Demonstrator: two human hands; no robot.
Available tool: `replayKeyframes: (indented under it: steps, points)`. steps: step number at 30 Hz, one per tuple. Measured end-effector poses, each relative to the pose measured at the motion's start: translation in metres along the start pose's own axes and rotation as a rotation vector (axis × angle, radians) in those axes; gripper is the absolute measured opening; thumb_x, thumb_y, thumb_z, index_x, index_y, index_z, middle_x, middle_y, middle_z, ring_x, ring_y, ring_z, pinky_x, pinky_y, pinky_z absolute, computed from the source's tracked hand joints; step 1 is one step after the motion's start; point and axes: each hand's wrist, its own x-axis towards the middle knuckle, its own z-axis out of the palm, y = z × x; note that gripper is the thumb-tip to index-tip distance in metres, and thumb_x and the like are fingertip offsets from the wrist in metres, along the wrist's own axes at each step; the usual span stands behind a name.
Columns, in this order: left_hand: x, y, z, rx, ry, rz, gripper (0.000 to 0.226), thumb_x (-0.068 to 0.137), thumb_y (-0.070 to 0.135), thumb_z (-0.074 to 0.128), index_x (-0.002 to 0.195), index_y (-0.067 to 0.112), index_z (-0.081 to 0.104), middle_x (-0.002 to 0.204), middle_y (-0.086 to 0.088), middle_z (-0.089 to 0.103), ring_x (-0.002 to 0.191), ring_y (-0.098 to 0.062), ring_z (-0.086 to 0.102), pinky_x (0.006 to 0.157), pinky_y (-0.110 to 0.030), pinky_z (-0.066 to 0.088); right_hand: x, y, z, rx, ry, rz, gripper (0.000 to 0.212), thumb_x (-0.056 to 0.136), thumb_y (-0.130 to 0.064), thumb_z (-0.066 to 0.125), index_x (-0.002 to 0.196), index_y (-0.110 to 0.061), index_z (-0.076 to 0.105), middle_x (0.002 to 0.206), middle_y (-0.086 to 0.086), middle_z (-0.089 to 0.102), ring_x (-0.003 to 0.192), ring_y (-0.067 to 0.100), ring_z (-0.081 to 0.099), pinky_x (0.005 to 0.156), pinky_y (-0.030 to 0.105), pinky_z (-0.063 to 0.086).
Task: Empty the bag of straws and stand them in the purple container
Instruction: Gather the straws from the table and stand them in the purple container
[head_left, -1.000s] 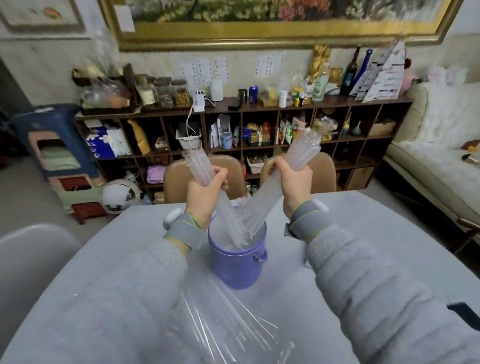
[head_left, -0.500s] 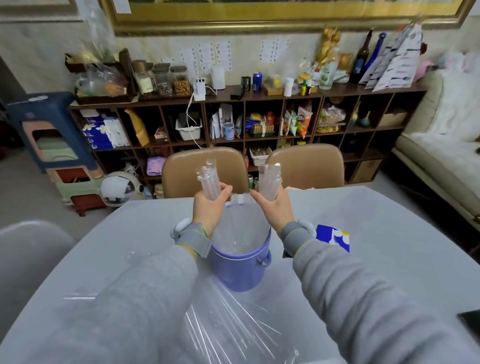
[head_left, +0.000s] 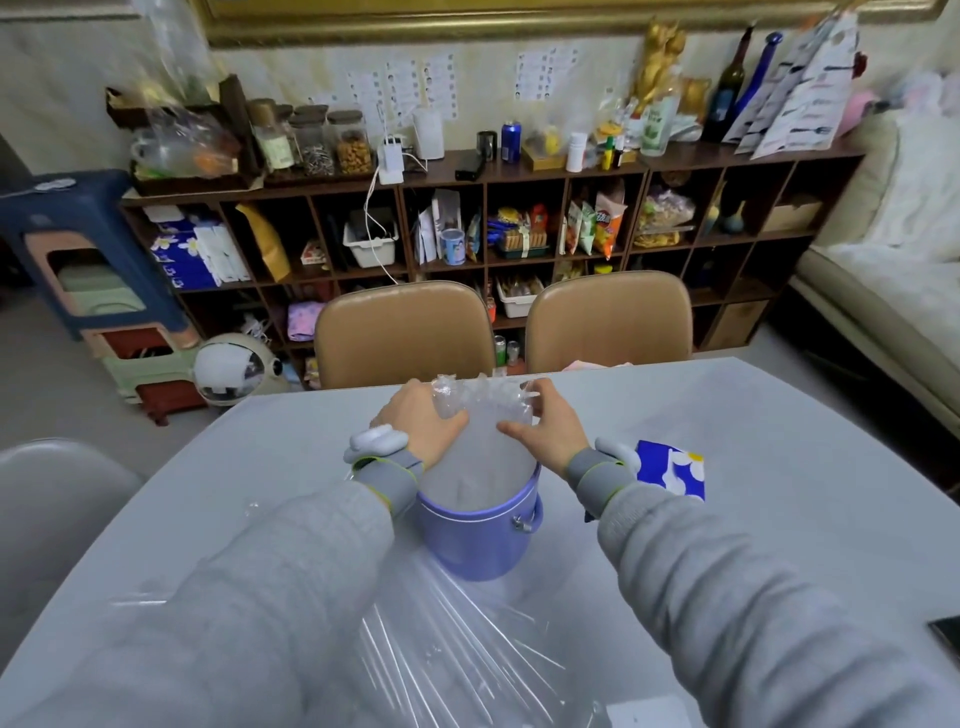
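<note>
Both hands cup the clear straws (head_left: 480, 447) standing in the purple container (head_left: 478, 535): left hand (head_left: 423, 423) curled round them, right hand (head_left: 545, 431) half-spread (empty bag (head_left: 457, 660) lies near) on the desk (head_left: 779, 467)

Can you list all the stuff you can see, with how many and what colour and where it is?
Clear plastic straws: one bunch, see-through, standing in the container.
Purple round container: one, mid-table.
Empty clear plastic bag: one, on the table's near side.
Blue flowered packet: one, right of the container.
Grey table: one.
Tan chairs: two, behind the table.
Dark wooden shelf unit: one, full, by the wall.
Cream sofa: one, right.
Left hand: holds the straws.
Right hand: holds the straws.
</note>
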Motion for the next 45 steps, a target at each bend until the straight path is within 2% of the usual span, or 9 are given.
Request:
replayKeyframes:
  steps: [5,7,11,15,23,28,32,36,45]
  points:
    - [0.009,-0.005,-0.008,0.005,-0.223,-0.186,0.054,0.081,0.043,0.063,0.112,0.003,0.044,0.109,-0.013,0.061,0.077,-0.030,0.069,0.063,-0.030,0.053,-0.001,-0.002,0.001,-0.162,-0.092,0.014,0.050,0.085,-0.021,0.066,0.129,-0.007,0.046,0.126,0.015,0.057,0.113,0.031,0.054,0.090,0.029,0.041]
    - [0.009,-0.002,-0.013,-0.239,-0.418,-0.303,0.037,0.082,0.024,0.064,0.104,0.002,0.045,0.100,-0.009,0.059,0.052,-0.020,0.069,0.046,-0.023,0.052,-0.002,-0.002,0.000,-0.124,-0.152,0.030,0.048,0.086,-0.017,0.063,0.129,-0.007,0.045,0.124,0.016,0.058,0.107,0.030,0.056,0.090,0.030,0.042]
    - [0.006,-0.002,-0.011,-0.112,-0.628,-0.230,0.017,0.072,0.007,0.067,0.078,0.009,0.051,0.059,-0.002,0.059,0.070,-0.025,0.069,0.070,-0.028,0.054,-0.005,-0.001,-0.005,-0.069,-0.284,0.074,0.055,0.085,-0.009,0.060,0.135,-0.010,0.037,0.122,0.016,0.058,0.106,0.029,0.057,0.096,0.038,0.048]
    - [0.000,-0.001,0.005,0.262,-0.579,-0.023,0.055,0.067,0.020,0.079,0.110,0.013,0.044,0.085,-0.001,0.063,0.074,-0.020,0.062,0.067,-0.027,0.053,-0.007,0.001,-0.008,-0.045,-0.327,0.079,0.057,0.085,-0.005,0.059,0.135,-0.011,0.035,0.118,0.013,0.057,0.101,0.025,0.054,0.091,0.034,0.047]
    - [0.009,0.006,0.051,-0.403,-0.490,-0.133,0.054,0.070,0.033,0.078,0.120,0.027,0.057,0.112,0.003,0.068,0.082,-0.020,0.071,0.066,-0.030,0.062,-0.006,0.010,-0.009,-0.020,-0.373,0.073,0.063,0.084,-0.006,0.063,0.138,-0.013,0.031,0.113,0.005,0.051,0.102,0.020,0.050,0.084,0.028,0.043]
    - [0.010,0.000,0.050,-0.104,-0.417,-0.012,0.072,0.081,0.047,0.067,0.140,0.019,0.036,0.131,-0.008,0.056,0.105,-0.029,0.059,0.086,-0.035,0.053,-0.003,0.017,-0.013,0.012,-0.378,0.072,0.066,0.083,-0.002,0.063,0.139,-0.015,0.032,0.126,0.011,0.053,0.110,0.021,0.050,0.090,0.028,0.044]
    - [0.018,-0.002,0.046,-0.327,-0.591,-0.062,0.073,0.086,0.039,0.066,0.142,0.016,0.026,0.125,-0.009,0.054,0.090,-0.023,0.058,0.074,-0.032,0.059,-0.002,0.020,-0.014,-0.001,-0.416,0.071,0.068,0.083,-0.005,0.064,0.141,-0.019,0.030,0.132,0.008,0.051,0.122,0.024,0.049,0.102,0.036,0.044]
    - [0.019,-0.005,0.051,-0.079,-0.572,-0.003,0.074,0.084,0.049,0.063,0.138,0.016,0.027,0.111,-0.015,0.064,0.083,-0.030,0.069,0.083,-0.043,0.058,-0.003,0.019,-0.013,-0.003,-0.415,0.088,0.067,0.083,-0.006,0.063,0.141,-0.020,0.031,0.133,0.007,0.052,0.122,0.024,0.049,0.105,0.039,0.043]
    - [0.001,-0.005,0.003,0.104,-0.510,0.084,0.071,0.087,0.045,0.062,0.142,0.009,0.035,0.138,-0.010,0.052,0.125,-0.029,0.050,0.101,-0.032,0.040,-0.037,0.005,-0.031,0.042,-0.246,0.213,0.062,0.087,-0.007,0.059,0.143,-0.014,0.034,0.135,0.011,0.050,0.113,0.026,0.053,0.101,0.040,0.046]
